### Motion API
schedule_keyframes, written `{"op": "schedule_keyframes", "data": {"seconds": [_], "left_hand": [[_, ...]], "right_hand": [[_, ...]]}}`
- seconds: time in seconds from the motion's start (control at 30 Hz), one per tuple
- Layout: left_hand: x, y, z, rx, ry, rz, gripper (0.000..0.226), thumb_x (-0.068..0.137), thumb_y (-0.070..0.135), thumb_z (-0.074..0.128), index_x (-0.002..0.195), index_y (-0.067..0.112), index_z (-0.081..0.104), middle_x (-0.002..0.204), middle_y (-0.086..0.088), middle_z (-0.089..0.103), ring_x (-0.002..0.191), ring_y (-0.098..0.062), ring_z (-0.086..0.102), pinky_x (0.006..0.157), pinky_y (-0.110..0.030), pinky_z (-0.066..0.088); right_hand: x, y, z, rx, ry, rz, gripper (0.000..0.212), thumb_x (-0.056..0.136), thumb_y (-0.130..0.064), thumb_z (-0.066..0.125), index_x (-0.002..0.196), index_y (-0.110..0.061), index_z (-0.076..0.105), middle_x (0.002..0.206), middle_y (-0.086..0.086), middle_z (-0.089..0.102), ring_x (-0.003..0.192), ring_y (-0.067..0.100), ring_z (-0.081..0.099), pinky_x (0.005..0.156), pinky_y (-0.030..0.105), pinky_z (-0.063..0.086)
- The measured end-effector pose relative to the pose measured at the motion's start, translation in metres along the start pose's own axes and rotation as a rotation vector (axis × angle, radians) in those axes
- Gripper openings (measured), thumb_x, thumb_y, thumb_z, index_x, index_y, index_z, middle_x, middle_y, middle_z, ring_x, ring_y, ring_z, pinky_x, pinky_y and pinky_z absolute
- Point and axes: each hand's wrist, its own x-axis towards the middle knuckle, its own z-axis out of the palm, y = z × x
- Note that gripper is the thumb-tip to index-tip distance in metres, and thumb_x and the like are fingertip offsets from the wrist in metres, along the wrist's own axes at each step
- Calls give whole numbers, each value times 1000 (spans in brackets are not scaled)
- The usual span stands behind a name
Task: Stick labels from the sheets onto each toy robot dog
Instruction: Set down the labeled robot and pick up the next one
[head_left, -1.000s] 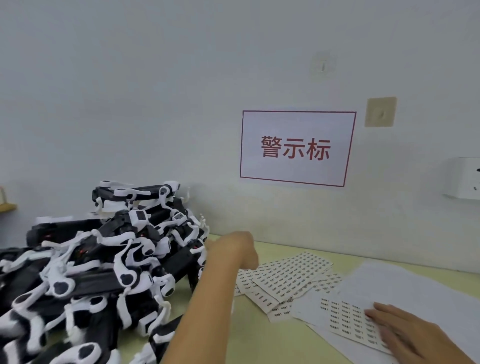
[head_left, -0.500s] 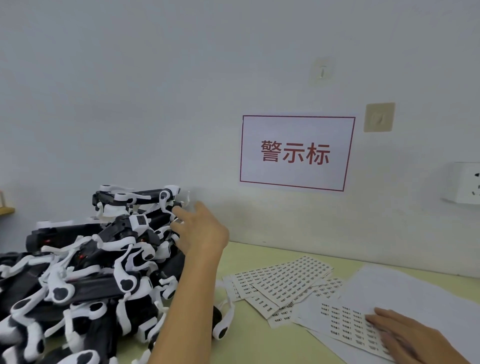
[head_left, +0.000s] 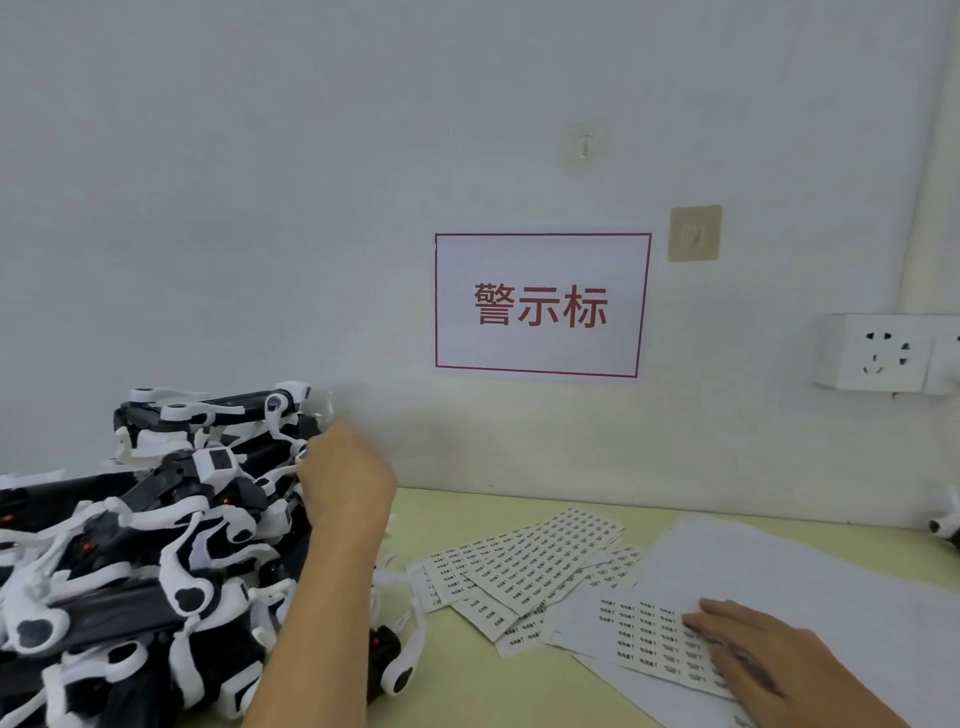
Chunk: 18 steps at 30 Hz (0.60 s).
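One dog to pull, one sheet to pin

Two hands, well apart. Our left hand is reaching into the heap of toy robot dogs, knuckles toward us, fingertips hidden among the black-and-white bodies. We cannot tell whether it has closed on a dog or is only touching one. Our right hand lies flat, fingers straight, pressing the near label sheet. More label sheets are fanned out between the two hands, slightly nearer the left. Blank backing paper sits just beyond the right hand.

Our read of the step: fetching the next dog from the heap while holding the sheet in place.

Doing it well:
- Take a dog from the top of the heap, by the body and not by a white leg. The legs look interlocked, so pulling a low one would likely drag its neighbours off the pile.
- Lift up first, then bring it toward the right hand, clear of the fanned sheets.
- Keep the right hand's fingers flat on the sheet so it doesn't slide, and peel a label only once the dog is set down beside it.
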Motion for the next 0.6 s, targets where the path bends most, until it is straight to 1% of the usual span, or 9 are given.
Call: {"op": "schedule_keyframes", "data": {"seconds": [0.07, 0.17, 0.23, 0.3, 0.4, 0.47, 0.57, 0.6], "left_hand": [[-3, 5, -6, -26, 54, 10, 14, 93, 0, 59, 106, -5, 60, 114, -26, 63, 107, -42, 61, 77, -41, 47], [-6, 13, -14, -131, 105, 31, 19, 89, -8, 54, 106, -5, 63, 114, -25, 61, 106, -43, 59, 72, -37, 41], [-9, 19, -19, -208, 168, 98, 23, 86, -12, 49, 103, -2, 62, 113, -22, 60, 104, -39, 56, 72, -35, 38], [-13, 27, -23, -292, 251, 202, 24, 86, -14, 49, 99, 2, 61, 107, -18, 59, 101, -36, 54, 73, -34, 36], [-22, 43, -24, -437, 332, 319, 24, 90, -11, 52, 92, 12, 60, 98, -11, 59, 90, -25, 54, 71, -31, 38], [-28, 54, -21, -524, 317, 363, 26, 92, -8, 55, 87, 17, 59, 93, -6, 62, 82, -19, 56, 66, -29, 41], [-39, 68, -11, -605, 229, 377, 26, 93, -2, 59, 86, 23, 59, 84, 3, 63, 79, -22, 62, 73, -41, 51], [-43, 72, -7, -608, 202, 383, 26, 94, 0, 59, 85, 24, 59, 82, 4, 63, 78, -22, 63, 73, -40, 51]], "right_hand": [[0, 1, 0, -6, -8, -5, 38, 101, -48, 42, 139, -52, 42, 154, -26, 31, 145, -4, 26, 115, 14, 22], [-1, 1, 0, -21, -23, -12, 39, 102, -48, 39, 141, -53, 40, 156, -26, 28, 146, -4, 24, 117, 16, 21], [-1, 0, 0, -30, -37, -7, 39, 102, -48, 40, 141, -53, 40, 156, -26, 28, 146, -4, 23, 118, 17, 21], [-1, -2, -1, -26, -50, 3, 39, 102, -48, 40, 141, -52, 41, 156, -26, 29, 146, -4, 22, 119, 20, 22], [-3, -6, -4, -14, -62, 21, 39, 102, -47, 42, 141, -52, 41, 155, -26, 30, 146, -5, 24, 119, 19, 21], [-4, -8, -7, 8, -70, 40, 39, 102, -45, 43, 141, -50, 41, 155, -23, 32, 144, -4, 26, 119, 21, 21], [-5, -10, -9, 37, -71, 61, 38, 103, -42, 42, 141, -47, 42, 153, -22, 32, 144, -1, 27, 120, 24, 20], [-6, -10, -10, 49, -61, 63, 38, 103, -41, 43, 141, -46, 43, 151, -22, 33, 144, -1, 27, 119, 24, 20]]}}
